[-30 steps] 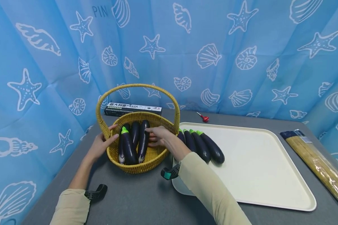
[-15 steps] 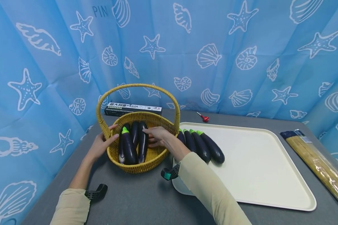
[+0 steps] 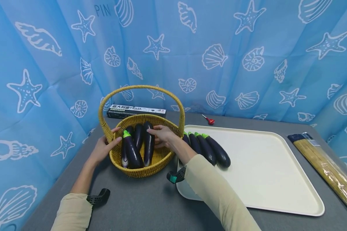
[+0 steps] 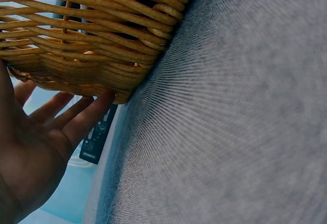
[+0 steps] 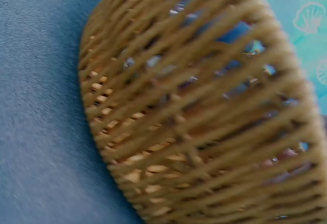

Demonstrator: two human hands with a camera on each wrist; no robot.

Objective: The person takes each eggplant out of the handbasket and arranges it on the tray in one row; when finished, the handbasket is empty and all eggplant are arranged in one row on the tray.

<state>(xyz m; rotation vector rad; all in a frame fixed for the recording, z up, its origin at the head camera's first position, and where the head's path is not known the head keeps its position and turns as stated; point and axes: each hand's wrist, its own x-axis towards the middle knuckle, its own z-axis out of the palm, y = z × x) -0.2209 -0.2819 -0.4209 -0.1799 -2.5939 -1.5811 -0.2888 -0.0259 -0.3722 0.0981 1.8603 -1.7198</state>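
Note:
A yellow wicker basket (image 3: 141,173) with a tall arched handle stands on the left of the table, several dark eggplants (image 3: 131,152) inside it. My left hand (image 3: 103,148) holds the basket's left rim, thumb at the inner side; in the left wrist view its fingers (image 4: 84,121) touch the outer weave. Inside the basket, my right hand (image 3: 165,137) grips the rightmost eggplant (image 3: 149,147), thumb across its upper part. The fingers on its far side are partly hidden. The right wrist view is filled mostly by the blurred basket wall (image 5: 199,116), which hides that hand.
Right of the basket lies a cream tray (image 3: 266,170) with several green-stemmed eggplants (image 3: 217,150) along its left side. Behind stand a pasta box (image 3: 136,111) and a red lollipop (image 3: 210,122). A packet of dry noodles (image 3: 324,166) lies at far right.
The eggplant in my right hand shifted slightly left, then back right and a little up. The green-stemmed eggplant beside it leans slightly further left. My left hand stays at the rim.

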